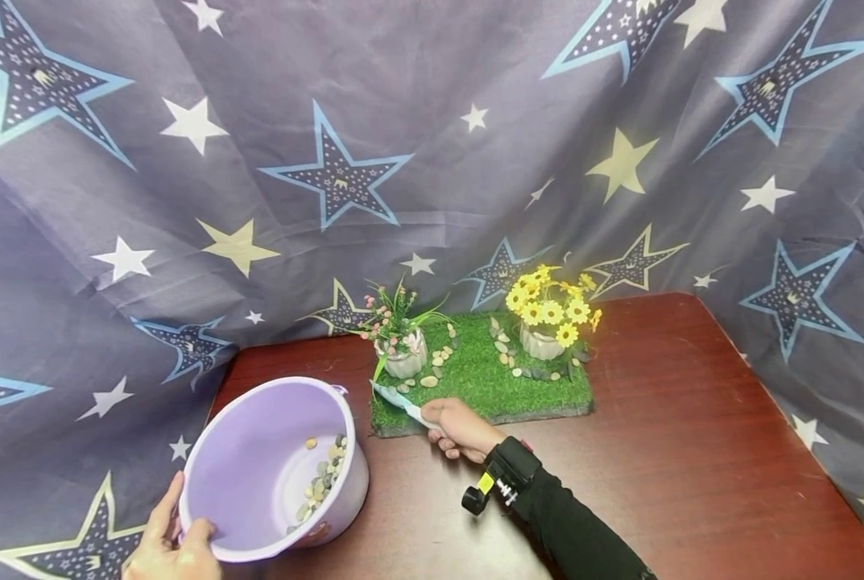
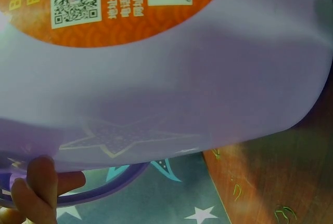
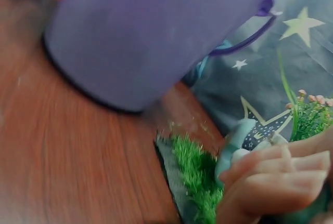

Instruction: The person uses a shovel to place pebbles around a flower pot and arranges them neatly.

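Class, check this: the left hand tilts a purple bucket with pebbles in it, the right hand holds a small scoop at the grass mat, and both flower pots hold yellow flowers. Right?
Not quite. Only the far pot holds yellow flowers; the pot nearer the scoop has pink ones, as the head view shows. The rest stands.

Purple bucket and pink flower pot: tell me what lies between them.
In the head view, between the purple bucket and the pink flower pot lie bare table, the grass mat's corner and the scoop tip.

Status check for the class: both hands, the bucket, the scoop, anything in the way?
Left hand grips tilted purple bucket rim. Right hand holds small scoop at grass mat edge. Path between them unobstructed.
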A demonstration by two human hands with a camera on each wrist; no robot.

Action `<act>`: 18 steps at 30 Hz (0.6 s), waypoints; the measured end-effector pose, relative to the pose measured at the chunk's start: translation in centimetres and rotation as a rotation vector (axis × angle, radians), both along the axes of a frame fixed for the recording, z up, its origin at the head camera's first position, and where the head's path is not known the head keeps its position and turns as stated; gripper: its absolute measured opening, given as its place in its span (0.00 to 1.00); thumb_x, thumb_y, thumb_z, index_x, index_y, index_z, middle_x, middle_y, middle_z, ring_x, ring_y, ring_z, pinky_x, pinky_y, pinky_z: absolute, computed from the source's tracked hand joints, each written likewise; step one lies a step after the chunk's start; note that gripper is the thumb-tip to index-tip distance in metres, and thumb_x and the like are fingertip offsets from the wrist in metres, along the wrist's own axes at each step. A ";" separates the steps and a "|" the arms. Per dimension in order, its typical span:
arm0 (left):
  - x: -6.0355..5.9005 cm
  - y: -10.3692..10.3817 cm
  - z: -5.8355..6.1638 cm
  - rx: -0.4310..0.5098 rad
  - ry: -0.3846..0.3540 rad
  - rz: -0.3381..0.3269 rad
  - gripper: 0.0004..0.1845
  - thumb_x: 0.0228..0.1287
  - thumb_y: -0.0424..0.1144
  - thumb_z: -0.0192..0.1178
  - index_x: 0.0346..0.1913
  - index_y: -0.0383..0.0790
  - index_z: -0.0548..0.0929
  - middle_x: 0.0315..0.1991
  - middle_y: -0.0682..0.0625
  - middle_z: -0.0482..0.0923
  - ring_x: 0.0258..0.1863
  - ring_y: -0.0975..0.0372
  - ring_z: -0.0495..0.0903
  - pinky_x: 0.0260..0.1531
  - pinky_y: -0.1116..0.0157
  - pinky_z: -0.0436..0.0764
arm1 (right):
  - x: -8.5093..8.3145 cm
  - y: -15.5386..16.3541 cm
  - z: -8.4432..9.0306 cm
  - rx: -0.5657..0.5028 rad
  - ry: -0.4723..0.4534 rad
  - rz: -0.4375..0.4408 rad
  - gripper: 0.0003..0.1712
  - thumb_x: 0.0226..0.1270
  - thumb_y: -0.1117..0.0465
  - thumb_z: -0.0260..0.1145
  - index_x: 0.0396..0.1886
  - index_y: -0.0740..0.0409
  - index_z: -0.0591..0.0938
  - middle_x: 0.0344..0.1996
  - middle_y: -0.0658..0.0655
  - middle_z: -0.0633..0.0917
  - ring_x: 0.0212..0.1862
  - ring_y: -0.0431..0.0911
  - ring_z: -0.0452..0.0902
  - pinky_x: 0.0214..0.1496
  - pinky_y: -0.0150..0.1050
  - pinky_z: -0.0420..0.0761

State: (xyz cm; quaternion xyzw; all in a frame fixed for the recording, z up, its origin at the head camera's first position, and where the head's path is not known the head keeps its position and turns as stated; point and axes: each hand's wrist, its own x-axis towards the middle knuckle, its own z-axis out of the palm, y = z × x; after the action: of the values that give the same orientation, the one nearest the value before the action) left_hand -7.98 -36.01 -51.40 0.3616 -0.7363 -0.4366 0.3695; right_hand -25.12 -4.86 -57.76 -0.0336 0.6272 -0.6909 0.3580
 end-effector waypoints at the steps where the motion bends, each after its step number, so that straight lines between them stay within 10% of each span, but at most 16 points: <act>1: 0.0 0.0 0.0 0.001 0.001 -0.001 0.36 0.47 0.21 0.57 0.61 0.51 0.87 0.26 0.90 0.72 0.28 0.92 0.75 0.29 0.88 0.72 | 0.0 0.0 0.2 -0.022 -0.029 -0.005 0.23 0.81 0.59 0.49 0.62 0.72 0.72 0.18 0.46 0.68 0.14 0.32 0.55 0.12 0.25 0.59; 9: 0.1 0.0 0.0 -0.013 -0.018 -0.003 0.37 0.48 0.22 0.58 0.62 0.52 0.87 0.26 0.91 0.71 0.28 0.93 0.74 0.29 0.88 0.72 | 0.8 0.6 1.2 -0.094 -0.113 0.037 0.20 0.80 0.57 0.49 0.59 0.68 0.72 0.18 0.45 0.68 0.14 0.31 0.54 0.12 0.25 0.57; 18: 0.1 0.0 -0.2 -0.005 -0.009 0.003 0.37 0.47 0.22 0.58 0.61 0.55 0.87 0.27 0.90 0.72 0.30 0.93 0.76 0.32 0.88 0.72 | 0.7 1.3 2.4 0.255 0.292 0.019 0.17 0.80 0.58 0.55 0.52 0.68 0.81 0.17 0.51 0.73 0.11 0.37 0.57 0.10 0.31 0.61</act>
State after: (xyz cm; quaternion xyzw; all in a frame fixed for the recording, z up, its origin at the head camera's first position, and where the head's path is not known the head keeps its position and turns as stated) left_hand -7.90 -36.01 -51.55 0.3640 -0.7385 -0.4324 0.3677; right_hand -24.41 -3.54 -55.37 -0.0939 0.7547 -0.5900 0.2711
